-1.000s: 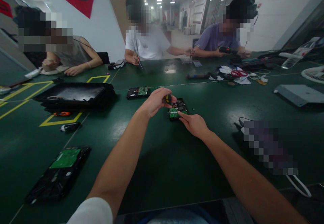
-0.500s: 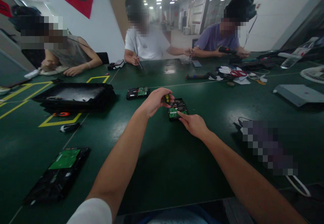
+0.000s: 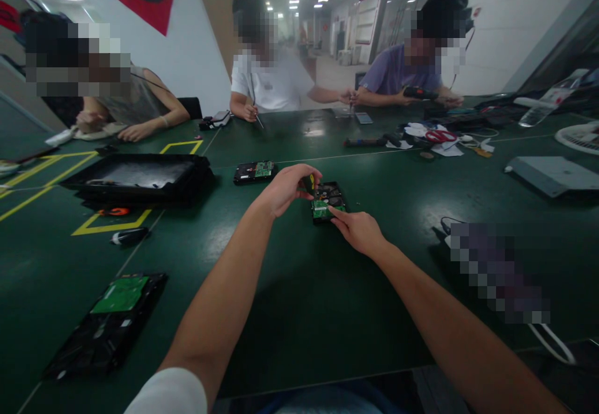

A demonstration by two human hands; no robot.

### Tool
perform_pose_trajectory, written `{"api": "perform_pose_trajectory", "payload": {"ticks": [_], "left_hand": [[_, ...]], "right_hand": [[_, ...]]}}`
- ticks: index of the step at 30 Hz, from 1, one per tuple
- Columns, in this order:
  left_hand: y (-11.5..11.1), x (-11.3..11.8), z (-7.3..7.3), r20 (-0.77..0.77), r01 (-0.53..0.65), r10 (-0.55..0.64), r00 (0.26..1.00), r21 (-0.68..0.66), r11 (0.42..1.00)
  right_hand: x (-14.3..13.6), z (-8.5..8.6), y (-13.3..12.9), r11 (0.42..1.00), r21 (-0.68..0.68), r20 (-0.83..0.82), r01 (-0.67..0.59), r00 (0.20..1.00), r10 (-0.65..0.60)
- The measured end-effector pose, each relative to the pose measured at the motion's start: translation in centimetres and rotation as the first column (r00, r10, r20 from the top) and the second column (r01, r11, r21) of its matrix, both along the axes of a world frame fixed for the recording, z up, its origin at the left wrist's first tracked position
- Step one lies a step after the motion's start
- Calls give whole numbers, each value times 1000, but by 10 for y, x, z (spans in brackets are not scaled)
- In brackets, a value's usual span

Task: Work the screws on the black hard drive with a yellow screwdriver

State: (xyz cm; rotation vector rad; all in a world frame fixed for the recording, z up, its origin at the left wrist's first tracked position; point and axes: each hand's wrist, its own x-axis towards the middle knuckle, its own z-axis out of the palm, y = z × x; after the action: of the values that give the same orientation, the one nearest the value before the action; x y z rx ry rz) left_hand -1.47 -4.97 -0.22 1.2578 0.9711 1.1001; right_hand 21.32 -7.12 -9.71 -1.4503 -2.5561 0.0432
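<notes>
A hard drive (image 3: pixel 333 197) with a green circuit board lies on the green table in front of me. Over its left side, my left hand (image 3: pixel 296 184) is closed around the black and yellow handle of a small screwdriver (image 3: pixel 310 182), whose tip I cannot make out. From the right, my right hand (image 3: pixel 358 230) grips the drive's near edge, index finger stretched onto the board. Another hard drive (image 3: pixel 254 172) rests beyond my left wrist. At the lower left lies a larger-looking drive (image 3: pixel 110 320) with its green board up.
Black trays (image 3: pixel 140 180) are stacked at left, near a dark tool (image 3: pixel 130 235). A grey metal box (image 3: pixel 555 174) and a blurred-out object (image 3: pixel 498 270) lie right. Cables and papers (image 3: pixel 447 139) clutter the far right. Several people sit across the table, one holding a power drill (image 3: pixel 421 93).
The yellow mark on the screwdriver handle has shifted slightly as my left fingers turn it. My right hand and the hard drive stay in place.
</notes>
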Motion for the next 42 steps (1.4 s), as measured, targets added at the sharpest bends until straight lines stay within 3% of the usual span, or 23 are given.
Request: {"api": "perform_pose_trajectory", "payload": {"ticks": [7, 16, 24, 28, 32, 36, 42], "left_hand": [[0, 4, -3, 76, -20, 23, 997, -47, 999], [2, 1, -1, -50, -26, 28, 998, 51, 998], [-2, 6, -3, 64, -20, 21, 998, -12, 1000], [-1, 5, -1, -34, -12, 14, 999, 66, 998], [-1, 1, 2, -192, -95, 122, 974, 145, 985], [-2, -1, 3, -216, -124, 144, 966, 104, 987], [-3, 1, 2, -63, -34, 30, 998, -61, 998]], "right_hand": [[0, -2, 1, 1000, 13, 10, 11, 1000, -11], [-2, 2, -1, 1000, -21, 7, 21, 1000, -21], [-1, 3, -1, 999, -28, 6, 20, 1000, -20], [-2, 4, -2, 999, -31, 4, 20, 1000, -20], [-1, 5, -2, 999, -39, 7, 17, 1000, -17], [0, 2, -1, 1000, -23, -5, 6, 1000, -6], [0, -2, 0, 1000, 12, 1, 16, 1000, -16]]}}
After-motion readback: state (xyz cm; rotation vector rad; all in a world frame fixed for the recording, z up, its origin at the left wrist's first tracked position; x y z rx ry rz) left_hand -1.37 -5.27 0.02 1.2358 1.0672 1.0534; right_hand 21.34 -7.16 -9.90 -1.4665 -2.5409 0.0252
